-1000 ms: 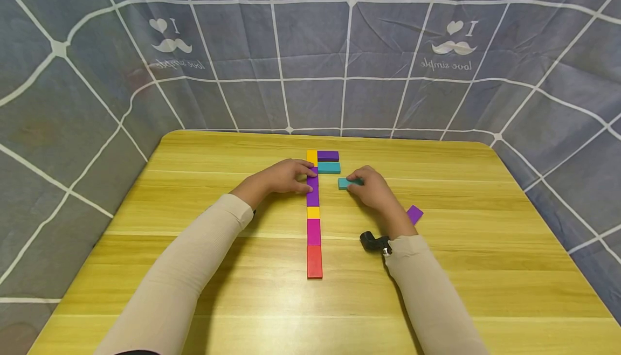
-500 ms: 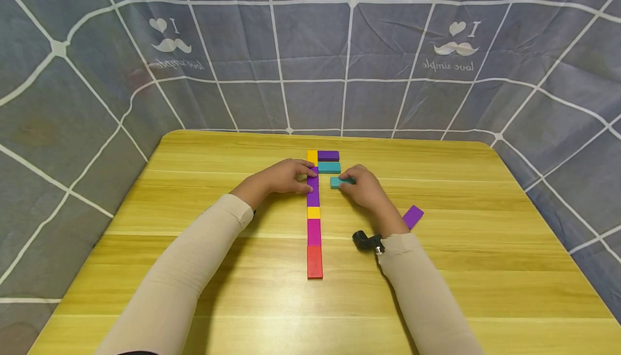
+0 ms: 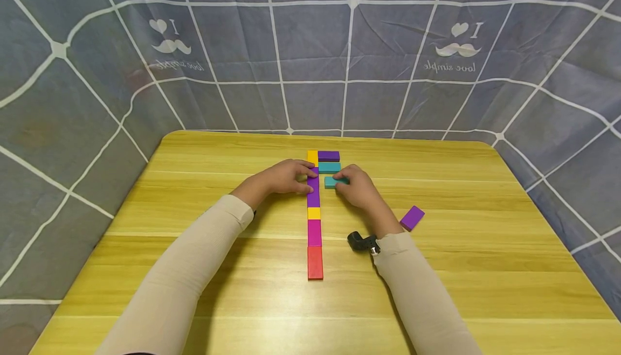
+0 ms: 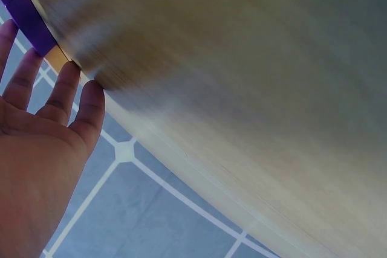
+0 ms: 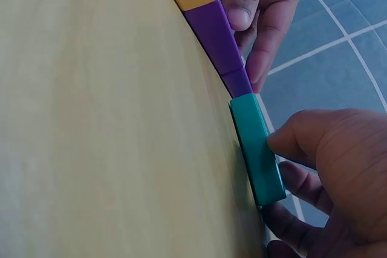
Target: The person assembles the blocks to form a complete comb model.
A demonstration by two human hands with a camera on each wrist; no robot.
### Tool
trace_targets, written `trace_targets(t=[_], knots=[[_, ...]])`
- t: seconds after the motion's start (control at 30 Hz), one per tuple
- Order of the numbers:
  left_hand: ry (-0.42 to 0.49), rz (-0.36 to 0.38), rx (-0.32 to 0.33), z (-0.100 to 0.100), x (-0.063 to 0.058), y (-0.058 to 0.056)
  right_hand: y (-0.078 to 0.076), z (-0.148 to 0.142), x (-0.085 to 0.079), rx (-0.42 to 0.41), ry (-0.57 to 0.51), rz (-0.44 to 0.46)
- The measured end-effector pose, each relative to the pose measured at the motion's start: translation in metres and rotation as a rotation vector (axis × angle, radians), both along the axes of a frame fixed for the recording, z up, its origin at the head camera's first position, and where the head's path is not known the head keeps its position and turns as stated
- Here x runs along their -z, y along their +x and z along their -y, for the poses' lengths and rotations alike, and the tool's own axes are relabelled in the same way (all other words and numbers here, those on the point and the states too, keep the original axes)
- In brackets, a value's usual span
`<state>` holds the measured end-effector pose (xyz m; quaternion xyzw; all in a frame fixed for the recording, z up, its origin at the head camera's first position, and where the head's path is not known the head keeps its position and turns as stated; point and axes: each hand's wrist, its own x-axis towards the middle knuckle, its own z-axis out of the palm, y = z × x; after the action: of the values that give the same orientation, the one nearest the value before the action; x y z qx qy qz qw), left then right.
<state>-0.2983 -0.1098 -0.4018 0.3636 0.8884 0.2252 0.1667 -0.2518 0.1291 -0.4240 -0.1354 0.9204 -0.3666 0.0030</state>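
My right hand [image 3: 359, 187] pinches a teal block [image 3: 330, 182] between thumb and fingers, a small gap right of a column of blocks. In the right wrist view this teal block [image 5: 257, 149] shows its long flat top. My left hand [image 3: 288, 176] rests its fingertips on the purple blocks [image 3: 313, 197] of the column, partly covering them. Above them is a yellow block [image 3: 312, 157]; below come a small yellow block [image 3: 314, 213], a magenta block [image 3: 314, 232] and a red block [image 3: 315, 263]. A dark purple block [image 3: 329, 156] and another teal block [image 3: 330, 168] extend rightward near the top.
One loose purple block [image 3: 413, 218] lies at an angle beside my right forearm. A black wrist-worn device [image 3: 361, 242] sticks out near the right cuff. Grey cloth with white lines [image 3: 315, 64] hangs behind and around the wooden table [image 3: 218, 301].
My right hand has slid the teal block leftward, closer to the column. More of the loose purple block now shows. The left hand stays where it was.
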Motion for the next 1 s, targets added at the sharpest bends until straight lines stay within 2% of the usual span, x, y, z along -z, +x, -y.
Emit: trace_targets(t=[1.0], knots=[[0.010, -0.018, 0.016, 0.0031, 0.0005, 0.0054, 0.0076, 0.0104, 0.0062, -0.001, 0.008, -0.039]])
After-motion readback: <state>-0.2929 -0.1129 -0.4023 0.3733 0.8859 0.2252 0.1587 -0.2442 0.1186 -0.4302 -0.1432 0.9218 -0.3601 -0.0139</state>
